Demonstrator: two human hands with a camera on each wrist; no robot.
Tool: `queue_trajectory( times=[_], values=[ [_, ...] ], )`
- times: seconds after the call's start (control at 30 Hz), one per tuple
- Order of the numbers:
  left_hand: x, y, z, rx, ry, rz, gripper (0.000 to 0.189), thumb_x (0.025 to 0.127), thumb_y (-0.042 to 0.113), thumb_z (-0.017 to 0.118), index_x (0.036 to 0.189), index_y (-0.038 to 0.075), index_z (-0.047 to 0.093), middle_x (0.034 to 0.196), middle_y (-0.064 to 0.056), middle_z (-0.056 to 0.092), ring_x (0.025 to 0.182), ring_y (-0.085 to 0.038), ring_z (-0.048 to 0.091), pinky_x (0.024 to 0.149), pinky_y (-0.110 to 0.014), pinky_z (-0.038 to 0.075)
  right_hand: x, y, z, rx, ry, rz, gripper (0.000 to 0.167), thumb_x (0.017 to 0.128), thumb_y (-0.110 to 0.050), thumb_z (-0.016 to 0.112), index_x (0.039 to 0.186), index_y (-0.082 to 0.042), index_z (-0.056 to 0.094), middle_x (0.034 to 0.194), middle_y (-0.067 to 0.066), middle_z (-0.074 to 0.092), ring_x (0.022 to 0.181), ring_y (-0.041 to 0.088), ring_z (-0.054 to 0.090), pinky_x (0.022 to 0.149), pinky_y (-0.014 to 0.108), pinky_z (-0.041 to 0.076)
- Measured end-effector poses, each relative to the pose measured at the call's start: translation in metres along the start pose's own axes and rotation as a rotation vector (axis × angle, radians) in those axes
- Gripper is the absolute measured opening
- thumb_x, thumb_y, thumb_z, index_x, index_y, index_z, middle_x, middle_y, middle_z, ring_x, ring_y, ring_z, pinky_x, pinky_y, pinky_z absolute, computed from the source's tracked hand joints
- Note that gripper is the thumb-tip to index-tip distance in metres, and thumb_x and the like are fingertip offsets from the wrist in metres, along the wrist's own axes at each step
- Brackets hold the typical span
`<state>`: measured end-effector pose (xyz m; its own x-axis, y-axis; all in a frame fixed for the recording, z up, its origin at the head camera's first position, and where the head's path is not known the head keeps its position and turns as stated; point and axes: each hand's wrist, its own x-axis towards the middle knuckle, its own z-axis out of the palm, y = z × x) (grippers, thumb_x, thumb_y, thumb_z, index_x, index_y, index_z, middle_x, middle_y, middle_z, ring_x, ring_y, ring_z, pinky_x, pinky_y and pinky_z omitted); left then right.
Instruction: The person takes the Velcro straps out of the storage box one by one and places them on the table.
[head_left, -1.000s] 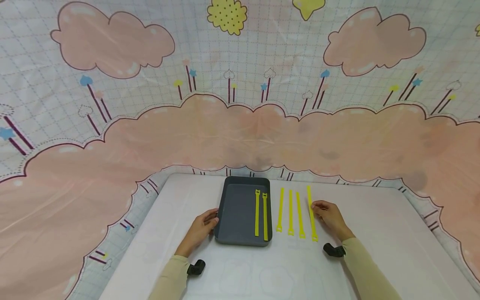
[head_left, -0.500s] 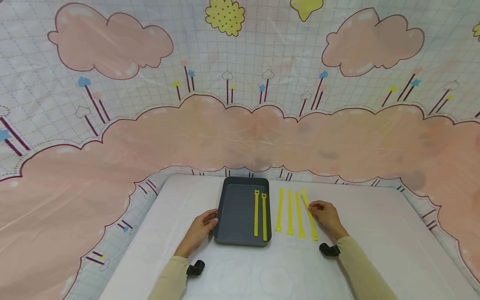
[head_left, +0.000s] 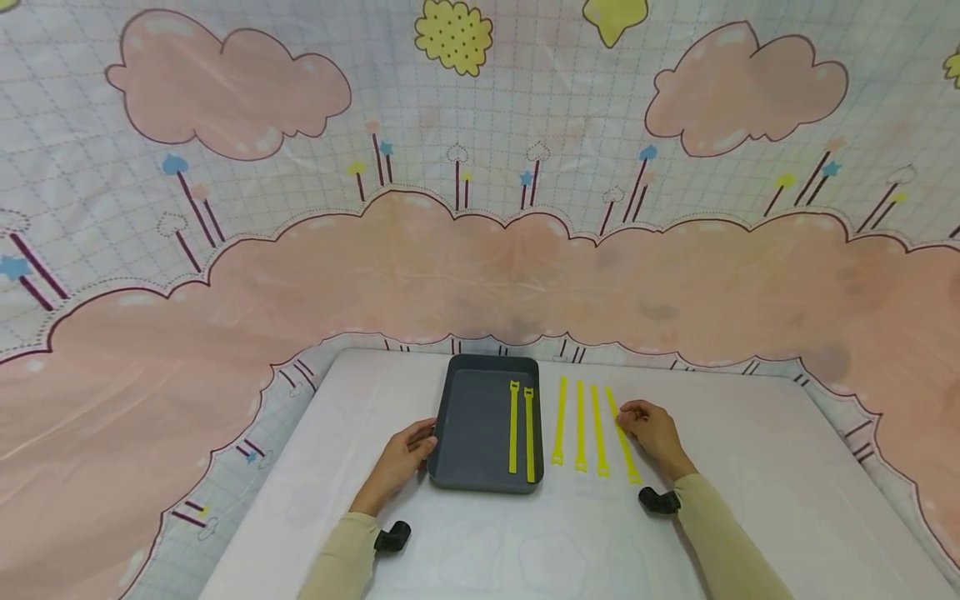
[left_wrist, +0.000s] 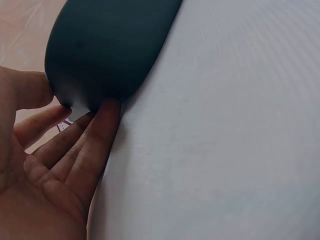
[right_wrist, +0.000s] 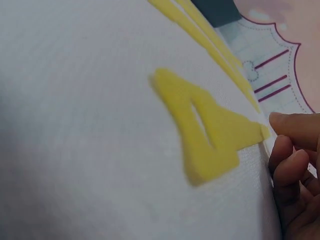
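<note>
My left hand (head_left: 399, 462) rests at the left side of a dark grey tray (head_left: 472, 425). In the left wrist view its fairly straight fingers (left_wrist: 95, 145) and thumb touch the tray's outer wall. My right hand (head_left: 654, 433) pinches the edge of the rightmost yellow cable tie (head_left: 624, 442) between thumb and fingertips, around mid-length. That tie lies tilted on the white table, its slotted head (right_wrist: 205, 135) towards me. Left of it, several yellow cable ties (head_left: 581, 425) lie side by side, heads also towards me. Two more ties (head_left: 513, 429) lie inside the tray, heads pointing away.
A white table (head_left: 480, 550) spreads around the tray and ties. Behind it hangs a curtain (head_left: 480, 267) printed with pink clouds. Black wrist mounts (head_left: 658, 500) stick out from both sleeves.
The rightmost tie's far end has swung left and come slightly nearer, leaving it slanted. My right hand has shifted a little left. The left hand and tray stay put.
</note>
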<state>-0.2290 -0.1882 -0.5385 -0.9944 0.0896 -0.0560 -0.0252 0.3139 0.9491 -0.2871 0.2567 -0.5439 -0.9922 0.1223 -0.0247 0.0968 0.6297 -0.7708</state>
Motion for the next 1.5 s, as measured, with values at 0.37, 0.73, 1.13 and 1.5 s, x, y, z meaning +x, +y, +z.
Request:
queue_trajectory(
  times=[0.37,0.73,1.13,1.5],
  values=[
    [-0.001,0.002,0.000,0.007,0.006,0.010,0.044,0.098,0.010,0.059,0.140,0.003,0.052,0.137,-0.026,0.056,0.120,-0.038,0.060,0.074,-0.032,0.054,-0.001,0.001,-0.003,0.170,-0.032,0.033,0.026,0.094,-0.020,0.066,0.111,-0.001,0.064,0.092,0.008,0.061,0.065,0.011,0.053,0.056,0.023,0.046],
    [-0.005,0.001,0.003,-0.015,0.010,0.004,0.043,0.098,0.008,0.058,0.140,0.002,0.052,0.136,-0.027,0.057,0.120,-0.039,0.059,0.074,-0.033,0.054,-0.011,-0.009,-0.012,0.202,-0.044,-0.013,0.031,0.095,-0.025,0.067,0.115,-0.002,0.064,0.096,0.007,0.064,0.070,0.009,0.056,0.058,0.024,0.047],
    [-0.005,0.004,0.001,-0.001,0.012,0.012,0.043,0.098,0.010,0.058,0.140,0.002,0.052,0.137,-0.026,0.056,0.120,-0.038,0.060,0.072,-0.029,0.053,-0.026,-0.041,-0.011,0.223,-0.091,-0.207,0.032,0.093,-0.026,0.070,0.112,-0.001,0.065,0.100,0.014,0.065,0.074,0.008,0.062,0.063,0.025,0.050],
    [-0.005,0.003,0.001,0.001,0.003,0.020,0.043,0.099,0.010,0.058,0.140,0.003,0.052,0.136,-0.025,0.057,0.120,-0.037,0.060,0.076,-0.033,0.055,-0.049,-0.082,-0.009,0.180,-0.125,-0.338,0.023,0.095,-0.017,0.066,0.112,-0.002,0.066,0.102,0.015,0.066,0.080,0.025,0.066,0.068,0.026,0.051]
  ],
)
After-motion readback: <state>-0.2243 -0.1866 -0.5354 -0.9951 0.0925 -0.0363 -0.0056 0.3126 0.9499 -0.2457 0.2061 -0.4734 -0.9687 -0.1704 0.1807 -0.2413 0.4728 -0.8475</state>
